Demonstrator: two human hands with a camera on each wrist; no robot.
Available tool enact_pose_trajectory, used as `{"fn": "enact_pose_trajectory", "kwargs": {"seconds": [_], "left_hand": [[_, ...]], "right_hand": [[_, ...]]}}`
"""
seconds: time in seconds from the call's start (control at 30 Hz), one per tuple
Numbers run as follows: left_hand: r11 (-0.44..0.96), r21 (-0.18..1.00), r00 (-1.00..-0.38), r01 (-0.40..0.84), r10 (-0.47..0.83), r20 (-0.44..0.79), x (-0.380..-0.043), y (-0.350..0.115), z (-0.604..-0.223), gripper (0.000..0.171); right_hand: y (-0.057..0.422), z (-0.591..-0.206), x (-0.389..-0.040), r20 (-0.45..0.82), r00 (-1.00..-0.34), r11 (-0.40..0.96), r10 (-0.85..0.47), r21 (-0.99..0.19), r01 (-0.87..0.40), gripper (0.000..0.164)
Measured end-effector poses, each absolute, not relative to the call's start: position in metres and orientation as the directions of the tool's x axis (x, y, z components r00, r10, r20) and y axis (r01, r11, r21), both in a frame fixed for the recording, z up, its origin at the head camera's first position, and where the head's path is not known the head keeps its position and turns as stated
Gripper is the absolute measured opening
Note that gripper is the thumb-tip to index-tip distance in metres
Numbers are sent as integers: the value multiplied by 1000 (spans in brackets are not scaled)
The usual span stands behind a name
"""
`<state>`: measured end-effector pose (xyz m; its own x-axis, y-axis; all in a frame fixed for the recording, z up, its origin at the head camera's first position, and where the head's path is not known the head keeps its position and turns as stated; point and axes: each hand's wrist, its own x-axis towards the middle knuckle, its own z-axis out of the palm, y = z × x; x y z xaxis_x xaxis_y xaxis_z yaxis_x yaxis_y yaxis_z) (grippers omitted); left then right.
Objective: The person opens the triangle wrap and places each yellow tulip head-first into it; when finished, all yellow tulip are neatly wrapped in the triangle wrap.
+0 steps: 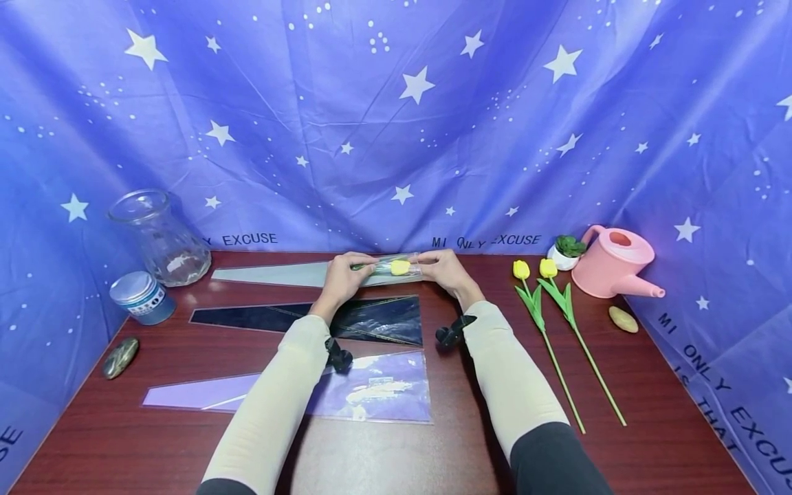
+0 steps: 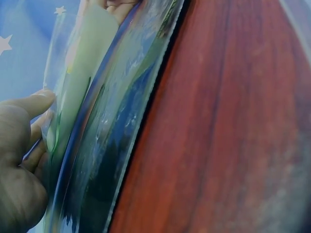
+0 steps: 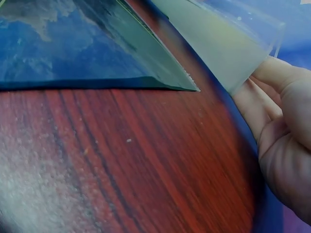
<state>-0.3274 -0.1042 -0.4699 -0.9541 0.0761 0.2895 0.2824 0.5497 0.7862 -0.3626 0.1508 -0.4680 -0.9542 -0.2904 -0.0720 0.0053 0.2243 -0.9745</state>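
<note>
At the back of the table, a pale green flower sleeve (image 1: 281,274) with a clear front lies lengthwise, its wide end to the right. A yellow tulip (image 1: 399,267) shows at that wide end, its head between the hands. My left hand (image 1: 343,280) pinches the sleeve near its middle; in the left wrist view, thumb and fingers close on the clear film beside a green stem. With my right hand (image 1: 447,270) I hold the sleeve's open right end, and in the right wrist view the fingers (image 3: 262,104) grip its corner between them and the thumb.
Nearer lie a black sleeve (image 1: 371,320) and a purple sleeve (image 1: 396,392). Two yellow tulips (image 1: 544,337), a pink watering can (image 1: 609,265), a potted succulent (image 1: 566,253) and a tan stone (image 1: 623,319) are right. Left are a glass vase (image 1: 167,247), a blue jar (image 1: 144,299) and a dark stone (image 1: 121,357).
</note>
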Motion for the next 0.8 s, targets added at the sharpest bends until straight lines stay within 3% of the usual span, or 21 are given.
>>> {"fn": "enact_pose_trajectory", "kwargs": {"seconds": [0.33,0.6,0.8], "left_hand": [[586,771,-963,250,64,263,-330,-106,-471,20],[652,697,-944,299,95,317,-320,-106,-453,27],[551,766,-942,331,140,306,-278,-111,-431,29]], "right_hand": [[174,-459,-336,98,-977,109,-189,-987,-120,25],[180,-452,-293,202,-962,382,-183,-887,-259,24],[178,-451,-265,198,-947,453,-252,-841,-296,23]]}}
